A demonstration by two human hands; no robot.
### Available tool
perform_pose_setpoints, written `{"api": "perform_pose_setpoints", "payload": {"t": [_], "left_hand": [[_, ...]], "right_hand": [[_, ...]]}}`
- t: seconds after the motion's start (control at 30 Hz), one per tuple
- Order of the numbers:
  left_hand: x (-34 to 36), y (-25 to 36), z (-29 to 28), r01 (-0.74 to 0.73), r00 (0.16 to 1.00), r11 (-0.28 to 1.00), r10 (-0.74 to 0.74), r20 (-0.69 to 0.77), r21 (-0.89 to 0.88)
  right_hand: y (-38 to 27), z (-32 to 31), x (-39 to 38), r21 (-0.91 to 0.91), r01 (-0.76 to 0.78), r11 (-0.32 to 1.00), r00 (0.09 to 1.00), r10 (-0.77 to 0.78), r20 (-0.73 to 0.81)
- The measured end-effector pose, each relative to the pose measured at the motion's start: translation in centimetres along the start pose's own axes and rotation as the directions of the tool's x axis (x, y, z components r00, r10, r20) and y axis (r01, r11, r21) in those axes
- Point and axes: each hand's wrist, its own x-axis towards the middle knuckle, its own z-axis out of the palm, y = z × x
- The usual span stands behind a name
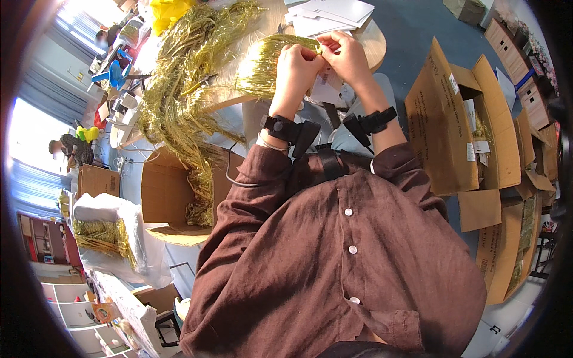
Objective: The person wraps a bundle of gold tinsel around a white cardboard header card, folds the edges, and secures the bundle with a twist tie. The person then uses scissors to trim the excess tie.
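Note:
Both hands meet above the table's near edge, at the gathered end of a shiny gold tinsel bundle [256, 70]. My left hand [294, 73] is closed around the bundle near that end, its fingers curled in. Thumb and fingers of my right hand [346, 56] pinch the tip of the same bundle; the exact bit between them is too small to make out. The strands fan out leftward over the wooden table [230, 83]. Beside it, a long heap of loose gold tinsel [179, 77] trails off the table's left side.
An open cardboard box [164, 191] below the heap has tinsel in it. White cards [334, 12] lie at the table's far side. Tall open cartons [441, 125] stand at the right. A plastic-wrapped tinsel pack [98, 232] sits at the left; another person [74, 146] is beyond.

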Motion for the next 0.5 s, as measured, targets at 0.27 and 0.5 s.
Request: {"api": "perform_pose_setpoints", "payload": {"t": [0.27, 0.5], "left_hand": [[0.9, -0.7, 0.1, 0.093, 0.994, 0.995, -0.094, 0.048, 0.026], [0.0, 0.5, 0.3, 0.001, 1.0, 0.999, -0.002, -0.024, -0.035]], "right_hand": [[-0.2, -0.3, 0.0, -0.003, 0.005, 1.0, 1.0, -0.005, 0.008], [-0.1, -0.2, 0.0, 0.01, 0.016, 1.0, 1.0, -0.016, -0.006]]}}
